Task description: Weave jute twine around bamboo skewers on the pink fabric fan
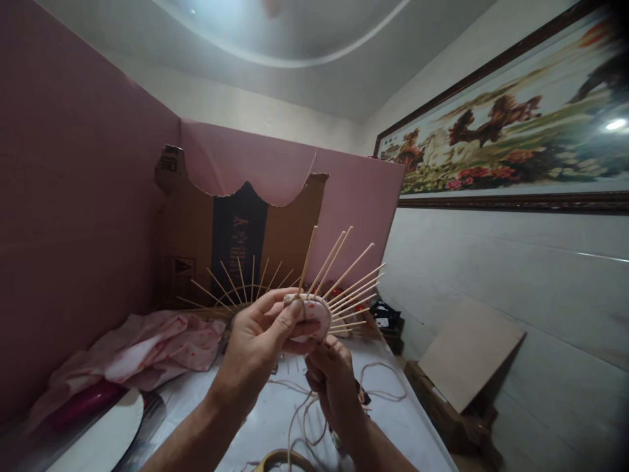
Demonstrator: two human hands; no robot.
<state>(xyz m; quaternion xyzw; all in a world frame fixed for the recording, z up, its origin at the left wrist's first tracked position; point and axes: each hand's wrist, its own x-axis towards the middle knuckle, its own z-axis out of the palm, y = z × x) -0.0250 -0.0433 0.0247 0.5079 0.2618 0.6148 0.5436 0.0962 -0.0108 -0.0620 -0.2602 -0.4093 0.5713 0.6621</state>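
Note:
My left hand (263, 334) grips a small rounded piece covered in pink-patterned fabric (317, 316), its thumb pressed on the front. Thin wooden sticks (351, 288) fan out from the curved edge of that piece, upward and to the right. Close below its lower right edge is my right hand (331, 367), fingers pinched together on a thin twine (291, 419) that trails down in loops to the table. Exactly where the twine meets the piece is hidden by the fingers.
Behind my hands, a second fan of sticks (253, 282) stands before a torn cardboard box (289, 229). Crumpled pink cloth (167, 341) and a white rounded board (108, 432) lie left. A tape roll (285, 459) sits at the white table's (393, 419) near edge. Cardboard (472, 354) leans at right.

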